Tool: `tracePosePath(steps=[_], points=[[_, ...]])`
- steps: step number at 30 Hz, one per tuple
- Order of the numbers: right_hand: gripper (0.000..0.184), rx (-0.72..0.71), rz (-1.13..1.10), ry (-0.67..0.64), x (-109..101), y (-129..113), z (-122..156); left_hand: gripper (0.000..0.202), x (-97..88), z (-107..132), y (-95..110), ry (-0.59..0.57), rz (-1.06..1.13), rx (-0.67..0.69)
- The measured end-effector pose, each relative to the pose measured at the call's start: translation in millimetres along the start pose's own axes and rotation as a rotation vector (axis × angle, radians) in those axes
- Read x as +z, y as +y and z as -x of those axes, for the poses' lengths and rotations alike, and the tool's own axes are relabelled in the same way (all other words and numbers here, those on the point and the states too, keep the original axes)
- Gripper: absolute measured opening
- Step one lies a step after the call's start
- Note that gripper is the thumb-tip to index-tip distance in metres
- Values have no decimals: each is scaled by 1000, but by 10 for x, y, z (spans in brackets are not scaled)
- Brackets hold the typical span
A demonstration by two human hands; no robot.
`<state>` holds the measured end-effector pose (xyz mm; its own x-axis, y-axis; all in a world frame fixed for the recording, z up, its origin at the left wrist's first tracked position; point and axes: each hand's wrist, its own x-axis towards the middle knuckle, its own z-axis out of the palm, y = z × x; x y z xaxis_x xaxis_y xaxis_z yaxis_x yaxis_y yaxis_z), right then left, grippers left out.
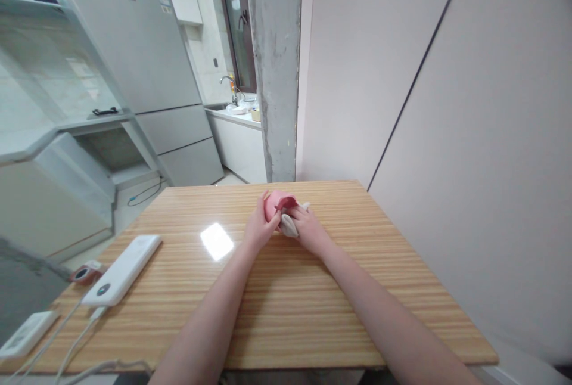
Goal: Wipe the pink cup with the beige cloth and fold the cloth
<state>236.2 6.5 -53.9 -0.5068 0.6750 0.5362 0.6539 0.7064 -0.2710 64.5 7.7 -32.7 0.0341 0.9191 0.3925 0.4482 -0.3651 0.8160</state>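
Observation:
Both my hands meet over the far middle of the wooden table (313,289). My left hand (258,227) is closed around a small pink soft object (276,202), its fingers wrapped on the left side. My right hand (308,227) grips the same bundle from the right, where a pale beige part (289,227) shows between the two hands. What the pink and beige thing is cannot be made out at this size.
A white power bank (123,269) with cables lies at the table's left edge, a small red-rimmed device (84,273) beside it and a white flat device (24,332) lower left. A fridge (147,63), a concrete pillar (274,63) and a sink counter (236,114) stand behind. A wall runs along the right.

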Motion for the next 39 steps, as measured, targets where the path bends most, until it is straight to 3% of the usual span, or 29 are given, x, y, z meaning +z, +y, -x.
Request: tracePosePath(steps=[2,5,8,11,15,20,22,25,29,31,36,39], points=[[24,15,32,1,-1,-11,2,71,14,-5,4,-3,35,-23],[25,83,-26,73,36,-31,15,83,190,32,19,4,229,-81],[31,162,-126,162,86,-42,20,80,300,61,19,17,283,-14],[30,108,-110,122,91,-33,6,68,168,40,0,33,171,39],[24,-3,-3,30,31,9,-1,64,-23,14,-8,-42,-20,60],[25,81,-40,129,18,18,21,85,265,83,32,48,201,-6],[28,96,-67,144,28,-4,14,84,338,91,32,78,243,-37],[28,71,-24,80,14,-19,0,72,233,54,7,104,144,-43],[24,27,97,7,-36,36,16,67,26,9,-10,-31,-24,46],[23,51,100,25,-43,66,30,70,54,19,1,-40,0,59],[24,46,-144,145,20,17,15,95,327,56,29,35,367,-107],[25,89,-228,176,78,-47,-5,86,303,53,46,56,315,-121]])
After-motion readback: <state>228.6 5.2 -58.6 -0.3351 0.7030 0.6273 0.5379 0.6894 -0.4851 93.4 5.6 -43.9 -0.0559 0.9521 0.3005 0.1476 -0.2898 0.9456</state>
